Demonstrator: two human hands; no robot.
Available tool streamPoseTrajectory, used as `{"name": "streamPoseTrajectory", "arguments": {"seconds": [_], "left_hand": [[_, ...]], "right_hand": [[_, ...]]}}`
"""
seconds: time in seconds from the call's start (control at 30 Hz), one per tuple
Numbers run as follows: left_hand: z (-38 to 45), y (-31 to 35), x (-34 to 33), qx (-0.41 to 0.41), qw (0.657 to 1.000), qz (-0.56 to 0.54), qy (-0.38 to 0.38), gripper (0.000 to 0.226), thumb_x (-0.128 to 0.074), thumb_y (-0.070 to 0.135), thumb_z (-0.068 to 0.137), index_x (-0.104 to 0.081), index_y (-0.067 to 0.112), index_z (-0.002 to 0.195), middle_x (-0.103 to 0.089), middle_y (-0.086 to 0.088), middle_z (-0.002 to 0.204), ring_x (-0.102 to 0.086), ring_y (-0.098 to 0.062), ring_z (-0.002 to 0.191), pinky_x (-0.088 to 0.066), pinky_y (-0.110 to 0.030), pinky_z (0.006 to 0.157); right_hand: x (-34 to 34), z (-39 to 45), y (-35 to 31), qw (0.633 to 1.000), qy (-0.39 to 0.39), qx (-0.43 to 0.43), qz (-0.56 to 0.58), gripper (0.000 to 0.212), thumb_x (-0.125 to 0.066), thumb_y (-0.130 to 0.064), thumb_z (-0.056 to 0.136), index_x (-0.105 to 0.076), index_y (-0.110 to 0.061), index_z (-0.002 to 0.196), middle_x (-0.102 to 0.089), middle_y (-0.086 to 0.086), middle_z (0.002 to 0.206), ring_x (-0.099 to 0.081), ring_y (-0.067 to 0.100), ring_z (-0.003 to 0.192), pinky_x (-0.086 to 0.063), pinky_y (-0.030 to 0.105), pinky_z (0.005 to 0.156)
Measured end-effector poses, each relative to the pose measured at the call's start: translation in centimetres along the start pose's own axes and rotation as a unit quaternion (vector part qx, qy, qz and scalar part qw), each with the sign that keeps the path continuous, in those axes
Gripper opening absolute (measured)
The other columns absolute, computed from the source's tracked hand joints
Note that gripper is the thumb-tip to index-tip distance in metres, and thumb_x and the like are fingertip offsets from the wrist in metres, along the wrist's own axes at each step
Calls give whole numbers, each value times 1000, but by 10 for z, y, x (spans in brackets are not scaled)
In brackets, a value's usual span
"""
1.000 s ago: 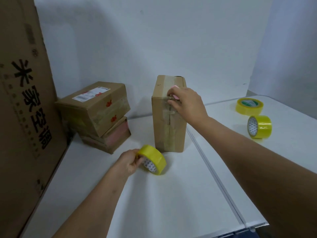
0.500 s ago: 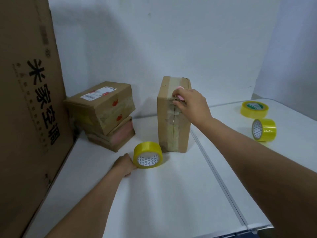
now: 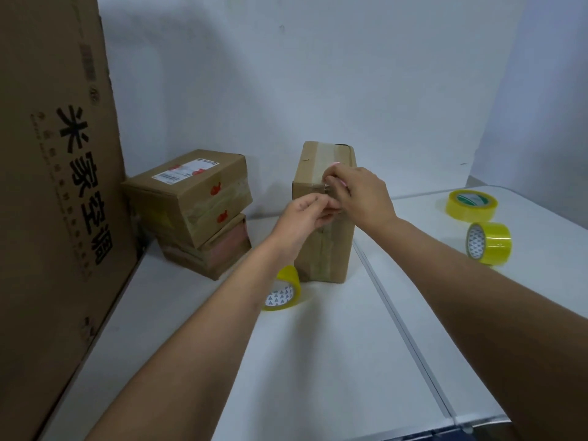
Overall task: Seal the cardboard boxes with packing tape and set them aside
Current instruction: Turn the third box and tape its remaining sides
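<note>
Head view looks down on a white table [image 3: 318,361] where an upright cardboard box [image 3: 321,249] stands near the middle, its near face crossed by a strip of clear tape that runs up and over the top. Both hands meet at the upper part of that face. The right hand [image 3: 366,195] has its fingers curled in against the box at the tape line, with something small and shiny pinched at the fingertips; what it is cannot be made out. The left hand [image 3: 302,218] reaches in from the near left, its fingers bent and its fingertips touching the same spot, seemingly pinching the tape there, though the exact hold is too small to tell.

A yellow tape roll [image 3: 283,291] lies on the table just near-left of the box, partly hidden by the left forearm, and no hand touches it. Two more rolls, a flat roll [image 3: 471,205] and a standing roll [image 3: 488,243], sit well apart on the far right. Two stacked boxes [image 3: 191,211] rest to the left, beside a big carton [image 3: 54,186] with printed characters.

Judging by this, the step in hand is cutting or tearing the strip and finishing the seal. Next calls for parting the tape cleanly, pressing the loose end flat, then moving the box over to the stack.
</note>
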State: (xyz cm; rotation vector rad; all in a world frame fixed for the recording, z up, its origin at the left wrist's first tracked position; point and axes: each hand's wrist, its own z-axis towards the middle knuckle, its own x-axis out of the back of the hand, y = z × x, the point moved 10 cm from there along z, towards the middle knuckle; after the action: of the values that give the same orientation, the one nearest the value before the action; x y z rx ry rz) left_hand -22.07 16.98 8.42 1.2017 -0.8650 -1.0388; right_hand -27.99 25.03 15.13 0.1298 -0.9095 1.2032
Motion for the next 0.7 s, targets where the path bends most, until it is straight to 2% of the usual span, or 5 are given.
{"name": "streamPoseTrajectory", "arguments": {"seconds": [0.23, 0.43, 0.57, 0.63, 0.7], "left_hand": [[-9, -90, 32, 189, 976, -17, 107, 27, -43, 8, 102, -65, 4, 88, -69, -16, 95, -68, -24, 83, -54, -34, 87], [14, -47, 33, 100, 990, 90, 50, 27, -46, 18, 103, -71, 13, 93, -73, -2, 89, -69, -16, 83, -54, -28, 79], [15, -40, 67, 117, 954, 247, 123, 27, -49, 16, 100, -71, 14, 84, -73, -7, 86, -67, -21, 71, -56, -36, 79], [8, 4, 80, 20, 935, 292, 200, 26, -47, 18, 100, -68, 15, 85, -70, -4, 85, -65, -19, 70, -54, -35, 74], [1, 52, 75, -117, 895, 362, 233, 20, -50, 25, 100, -67, 15, 103, -64, -2, 104, -61, -16, 90, -50, -33, 82]], "right_hand": [[-1, -2, 4, 1000, -2, -8, 17, 19, -46, -21, 99, -65, -23, 102, -67, -11, 94, -58, 14, 90, -37, 29, 69], [0, 4, 6, 999, 10, -11, 34, 18, -47, -23, 98, -65, -24, 103, -67, -8, 93, -56, 14, 89, -36, 28, 68], [-3, 1, 7, 999, -1, -6, 35, 19, -45, -26, 99, -64, -26, 104, -67, -7, 97, -57, 14, 90, -42, 29, 70], [-2, 1, 7, 999, 1, -7, 44, 19, -45, -26, 99, -63, -27, 103, -67, -7, 96, -57, 13, 90, -40, 28, 69], [-1, -1, 4, 999, 5, -7, 53, 19, -45, -26, 99, -64, -27, 103, -67, -8, 93, -57, 12, 89, -39, 27, 69]]}}
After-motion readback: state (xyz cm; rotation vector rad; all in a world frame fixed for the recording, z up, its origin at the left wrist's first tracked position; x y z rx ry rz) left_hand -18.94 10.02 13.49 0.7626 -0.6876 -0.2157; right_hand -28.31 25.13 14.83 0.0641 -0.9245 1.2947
